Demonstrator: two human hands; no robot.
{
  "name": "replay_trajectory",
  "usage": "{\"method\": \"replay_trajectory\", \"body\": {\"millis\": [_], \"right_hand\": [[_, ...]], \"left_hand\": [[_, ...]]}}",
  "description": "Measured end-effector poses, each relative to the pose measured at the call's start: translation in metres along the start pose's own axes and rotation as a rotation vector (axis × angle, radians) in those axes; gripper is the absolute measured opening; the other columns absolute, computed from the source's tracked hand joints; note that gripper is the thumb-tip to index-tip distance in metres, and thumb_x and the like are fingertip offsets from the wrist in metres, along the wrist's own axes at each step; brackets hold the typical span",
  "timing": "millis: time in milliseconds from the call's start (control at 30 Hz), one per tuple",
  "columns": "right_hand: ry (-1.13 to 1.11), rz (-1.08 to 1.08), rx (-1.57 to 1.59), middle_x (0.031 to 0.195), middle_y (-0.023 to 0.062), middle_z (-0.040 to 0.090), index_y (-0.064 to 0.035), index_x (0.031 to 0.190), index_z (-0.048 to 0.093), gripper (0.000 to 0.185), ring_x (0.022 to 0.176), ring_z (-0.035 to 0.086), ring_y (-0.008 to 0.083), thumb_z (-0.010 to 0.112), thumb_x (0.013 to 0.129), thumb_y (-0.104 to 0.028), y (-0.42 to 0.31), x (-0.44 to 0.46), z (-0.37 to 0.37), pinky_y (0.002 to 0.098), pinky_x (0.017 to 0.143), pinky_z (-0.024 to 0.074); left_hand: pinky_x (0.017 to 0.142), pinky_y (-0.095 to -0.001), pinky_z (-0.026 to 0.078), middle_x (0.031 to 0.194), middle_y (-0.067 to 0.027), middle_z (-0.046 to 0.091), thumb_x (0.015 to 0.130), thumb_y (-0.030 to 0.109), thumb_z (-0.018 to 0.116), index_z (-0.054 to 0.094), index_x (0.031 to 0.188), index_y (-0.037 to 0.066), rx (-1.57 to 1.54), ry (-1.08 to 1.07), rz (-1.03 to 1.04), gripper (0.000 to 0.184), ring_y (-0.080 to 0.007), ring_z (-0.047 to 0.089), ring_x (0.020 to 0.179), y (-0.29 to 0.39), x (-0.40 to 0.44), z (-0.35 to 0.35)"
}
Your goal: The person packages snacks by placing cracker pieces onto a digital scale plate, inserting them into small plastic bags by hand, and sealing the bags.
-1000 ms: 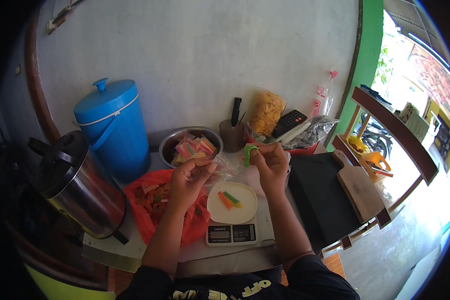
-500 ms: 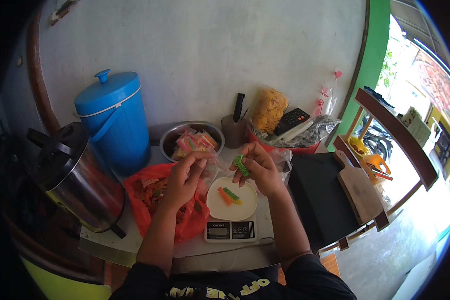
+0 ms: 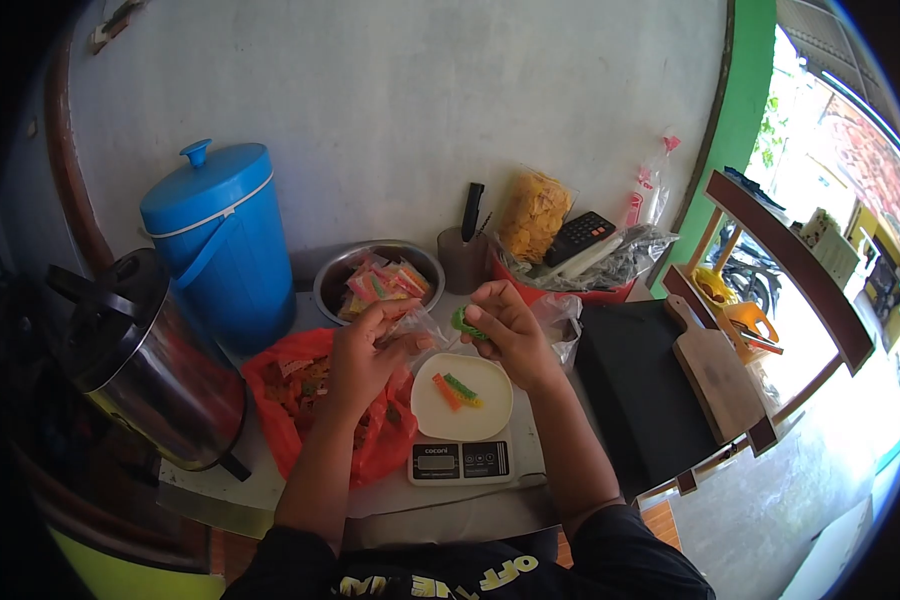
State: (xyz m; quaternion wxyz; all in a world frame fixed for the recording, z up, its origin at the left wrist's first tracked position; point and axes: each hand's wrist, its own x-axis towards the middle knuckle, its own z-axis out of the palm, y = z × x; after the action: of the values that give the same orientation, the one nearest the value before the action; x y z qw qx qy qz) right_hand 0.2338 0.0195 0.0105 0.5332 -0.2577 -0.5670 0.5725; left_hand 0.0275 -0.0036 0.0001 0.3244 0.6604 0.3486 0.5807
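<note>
My left hand [image 3: 363,355] has its thumb and fingers closed on a small clear plastic bag [image 3: 420,324]. Opposite it, my right hand [image 3: 515,338] pinches a bright green piece of candy [image 3: 464,322], partly covered by the fingers. Below both hands, a white plate [image 3: 475,424] sits on a digital kitchen scale [image 3: 460,464]. A few candy strips [image 3: 456,389] in orange, green and yellow lie on the plate. Beside my left forearm is a red plastic bag [image 3: 388,455] with many orange-looking pieces inside.
A metal bowl [image 3: 322,285] of small filled packets stands behind my left hand. To the left are a blue cooler jug [image 3: 225,245] and a steel pot [image 3: 175,370]. A red basket [image 3: 620,294], black box [image 3: 635,400] and wooden cutting board [image 3: 720,385] are right.
My right hand has shifted slightly left with the green candy, nearer the plastic bag. My left hand has turned a little, its fingers lower. The strips on the plate have stayed put.
</note>
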Motion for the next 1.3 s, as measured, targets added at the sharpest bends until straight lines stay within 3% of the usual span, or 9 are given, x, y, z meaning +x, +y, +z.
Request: {"method": "replay_trajectory", "body": {"millis": [167,367,467,567,667,767,867,1067,1300], "right_hand": [[0.031,-0.162,-0.196,0.074,-0.0020,0.061,-0.0055,0.096,0.055,0.018,0.061,0.051,0.0015,0.069,0.089,-0.015,-0.004,-0.003,0.004,0.0179,0.054,0.0378],[-0.009,-0.111,-0.329,0.074,-0.0016,0.063,-0.0023,0.086,0.064,0.017,0.062,0.052,0.0022,0.073,0.086,-0.017,-0.004,-0.007,0.004,0.0189,0.055,0.0414],[-0.091,-0.159,-0.544,0.078,-0.0004,0.062,-0.0023,0.092,0.067,0.016,0.058,0.054,0.0044,0.072,0.086,-0.016,-0.006,-0.008,-0.001,0.0196,0.054,0.0433],[-0.172,-0.259,-0.647,0.089,0.0032,0.061,-0.0032,0.102,0.069,0.019,0.070,0.059,0.0082,0.070,0.086,-0.013,-0.010,-0.008,-0.005,0.0218,0.059,0.0466],[-0.389,-0.257,-0.605,0.101,0.0063,0.059,-0.0037,0.110,0.068,0.024,0.086,0.059,0.0117,0.069,0.087,-0.010,-0.012,-0.008,-0.017,0.0241,0.066,0.0486],[-0.455,-0.207,-0.595,0.102,0.0053,0.058,-0.0091,0.113,0.069,0.030,0.090,0.056,0.0142,0.069,0.084,-0.006,-0.020,-0.011,-0.019,0.0305,0.076,0.0470],[-0.442,-0.310,-0.695,0.098,0.0050,0.063,-0.0078,0.109,0.070,0.027,0.084,0.059,0.0155,0.070,0.082,-0.005,-0.022,-0.012,-0.018,0.0296,0.073,0.0480],[-0.153,-0.227,-0.651,0.087,0.0034,0.070,-0.0063,0.097,0.072,0.020,0.074,0.063,0.0142,0.075,0.077,-0.006,-0.023,-0.011,-0.013,0.0285,0.067,0.0489],[-0.284,-0.261,-0.686,0.099,0.0036,0.065,-0.0086,0.096,0.074,0.020,0.090,0.061,0.0128,0.077,0.076,-0.006,-0.013,-0.007,-0.012,0.0249,0.069,0.0467]], "left_hand": [[0.079,-0.0268,0.053,0.098,-0.0114,0.071,0.081,0.003,0.072,0.065,0.115,0.002,0.064,-0.015,0.104,0.035,-0.0124,0.068,0.088,-0.009,0.001,0.002],[0.081,-0.0267,0.053,0.100,-0.0120,0.072,0.081,0.001,0.070,0.063,0.122,0.006,0.204,-0.082,0.178,0.041,-0.0136,0.069,0.089,-0.002,0.001,0.001],[0.081,-0.0271,0.053,0.103,-0.0135,0.071,0.083,0.000,0.068,0.062,0.124,0.008,0.192,-0.122,0.179,0.042,-0.0141,0.069,0.091,-0.006,0.001,0.002],[0.082,-0.0255,0.052,0.101,-0.0111,0.071,0.084,0.001,0.068,0.061,0.126,0.007,0.237,-0.175,0.171,0.043,-0.0095,0.066,0.091,0.001,0.000,0.003],[0.083,-0.0233,0.050,0.099,-0.0073,0.071,0.084,0.003,0.069,0.059,0.127,0.005,0.092,-0.186,0.058,0.044,-0.0053,0.062,0.090,-0.005,0.000,0.003],[0.084,-0.0220,0.048,0.099,-0.0041,0.069,0.086,0.006,0.069,0.058,0.128,0.003,-0.060,-0.212,-0.049,0.043,-0.0037,0.058,0.091,-0.001,0.000,0.002],[0.085,-0.0227,0.048,0.102,-0.0055,0.068,0.087,0.011,0.069,0.058,0.128,0.001,-0.128,-0.245,-0.102,0.043,-0.0055,0.059,0.093,0.001,0.000,0.000],[0.086,-0.0241,0.049,0.105,-0.0092,0.067,0.087,0.017,0.070,0.056,0.128,-0.003,-0.260,-0.323,-0.251,0.047,-0.0102,0.062,0.096,-0.005,0.001,-0.003],[0.088,-0.0276,0.050,0.107,-0.0100,0.067,0.084,0.012,0.072,0.055,0.126,-0.004,-0.367,-0.306,-0.319,0.048,-0.0138,0.063,0.101,0.005,0.002,-0.002]]}}
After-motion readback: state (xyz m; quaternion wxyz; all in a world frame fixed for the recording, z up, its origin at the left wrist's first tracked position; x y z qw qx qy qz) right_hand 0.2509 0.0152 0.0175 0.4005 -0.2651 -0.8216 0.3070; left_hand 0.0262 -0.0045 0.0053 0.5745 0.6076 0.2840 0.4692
